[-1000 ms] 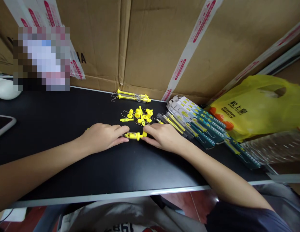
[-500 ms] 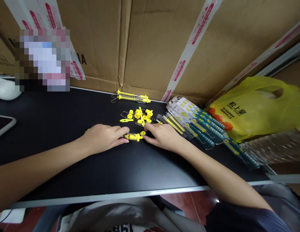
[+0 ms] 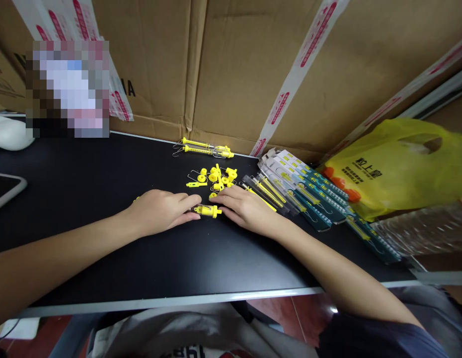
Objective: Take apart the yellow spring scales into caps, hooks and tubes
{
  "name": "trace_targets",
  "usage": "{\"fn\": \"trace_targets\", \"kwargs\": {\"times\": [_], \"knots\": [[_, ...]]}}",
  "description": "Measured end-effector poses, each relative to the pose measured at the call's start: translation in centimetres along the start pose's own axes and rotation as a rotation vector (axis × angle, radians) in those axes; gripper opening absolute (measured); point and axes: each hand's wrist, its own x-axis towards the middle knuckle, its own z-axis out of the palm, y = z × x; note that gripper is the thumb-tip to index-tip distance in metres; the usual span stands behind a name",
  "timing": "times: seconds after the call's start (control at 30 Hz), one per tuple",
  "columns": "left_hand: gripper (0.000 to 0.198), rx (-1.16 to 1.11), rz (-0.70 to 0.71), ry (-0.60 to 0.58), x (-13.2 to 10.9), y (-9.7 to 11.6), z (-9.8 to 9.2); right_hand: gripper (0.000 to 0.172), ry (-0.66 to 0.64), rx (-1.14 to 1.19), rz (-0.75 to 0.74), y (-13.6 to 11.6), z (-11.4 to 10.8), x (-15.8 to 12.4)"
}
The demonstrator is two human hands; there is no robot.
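My left hand (image 3: 160, 213) is closed around a spring scale (image 3: 206, 211) with a clear tube and a yellow end, which points right. Most of its tube is hidden in the hand. My right hand (image 3: 248, 208) is beside that yellow end, its fingers stretched out and apart. Its fingertips are at a small yellow ring (image 3: 213, 196) just above the scale, seemingly touching it. Behind the hands lies a loose pile of yellow plastic parts (image 3: 217, 178) with wire hooks among them.
Two assembled spring scales (image 3: 204, 149) lie at the back by a cardboard wall (image 3: 231, 74). To the right are clear tubes with yellow strips (image 3: 270, 191), printed boxes (image 3: 309, 186) and a yellow plastic bag (image 3: 398, 169). A phone-like device (image 3: 7, 191) lies far left.
My right fingers have stretched out to the left over the scale's end. The yellow ring has shifted up and left. My left hand still holds the scale in nearly the same place.
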Motion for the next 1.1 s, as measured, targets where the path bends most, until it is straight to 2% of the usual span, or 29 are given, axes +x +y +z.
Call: {"fn": "trace_targets", "kwargs": {"times": [0.1, 0.2, 0.4, 0.57, 0.77, 0.87, 1.1], "knots": [[0.034, -0.001, 0.007, 0.002, 0.0, 0.0, 0.0, 0.037, 0.022, 0.015, -0.024, 0.0, 0.1, 0.0], [0.033, 0.011, 0.014, -0.015, 0.0, 0.0, 0.0, 0.039, 0.017, 0.029, -0.02, 0.0, 0.3, -0.1], [0.032, 0.032, 0.015, -0.017, 0.1, 0.0, -0.1, 0.03, 0.12, 0.215, 0.101, -0.3, 0.0, -0.1], [0.032, 0.025, 0.03, 0.023, 0.1, 0.0, 0.0, 0.027, 0.069, 0.361, 0.112, -1.6, -0.6, 0.0], [0.029, 0.043, 0.078, 0.137, 0.0, 0.0, -0.2, 0.024, 0.085, 0.315, 0.096, -2.0, -0.5, 0.0], [0.029, 0.038, 0.088, 0.182, 0.0, 0.0, -0.2, 0.029, 0.108, 0.24, 0.1, -1.9, -0.3, 0.0], [0.028, 0.044, 0.126, 0.173, -0.1, 0.2, -0.2, 0.03, 0.155, 0.117, 0.05, -2.0, 0.7, -0.1]]}}
